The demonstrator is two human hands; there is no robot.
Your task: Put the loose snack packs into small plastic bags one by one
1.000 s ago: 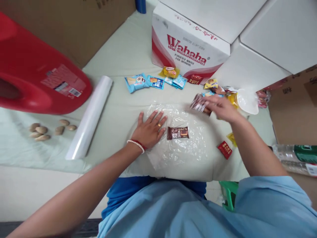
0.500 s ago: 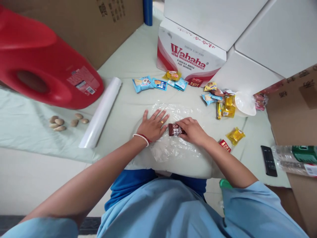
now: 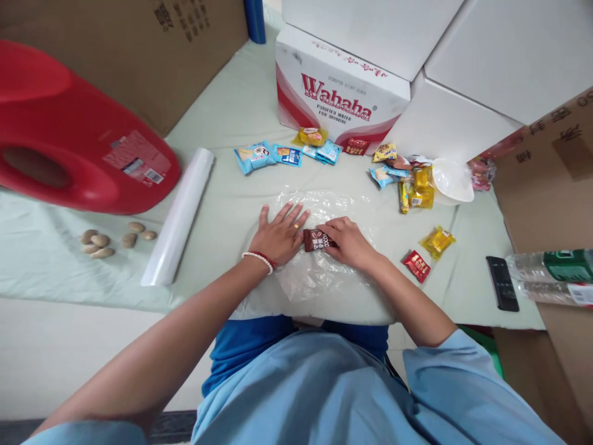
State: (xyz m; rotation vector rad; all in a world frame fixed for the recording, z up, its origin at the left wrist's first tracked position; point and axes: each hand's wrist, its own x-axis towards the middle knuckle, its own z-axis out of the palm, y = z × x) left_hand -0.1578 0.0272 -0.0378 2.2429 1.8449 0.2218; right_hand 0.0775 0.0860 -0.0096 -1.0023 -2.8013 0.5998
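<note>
A sheet of clear plastic film [image 3: 306, 281] lies crinkled on the pale green cloth in front of me. My left hand [image 3: 278, 236] rests flat on its left part, fingers spread, with a ring and a beaded bracelet showing. On the film lies a small brown snack packet [image 3: 313, 240] with white lettering. My right hand [image 3: 348, 243] has its fingers closed over the packet's right end, which they partly hide. The left thumb is close to the packet's left end.
A roll of film [image 3: 178, 216], several stones [image 3: 99, 240] and a red jug [image 3: 92, 142] stand left. Behind are blue snack packets [image 3: 254, 157] and a Wahaha carton [image 3: 343, 93]. To the right are yellow packets [image 3: 436, 241], a red packet [image 3: 416, 266], a white bowl [image 3: 456, 185], a black remote [image 3: 503, 283] and plastic bottles [image 3: 551, 267].
The whole view has shifted a little, so the scene sits further left. Both hands keep their places on the film and the brown packet. The red packet shows more fully beside my right forearm.
</note>
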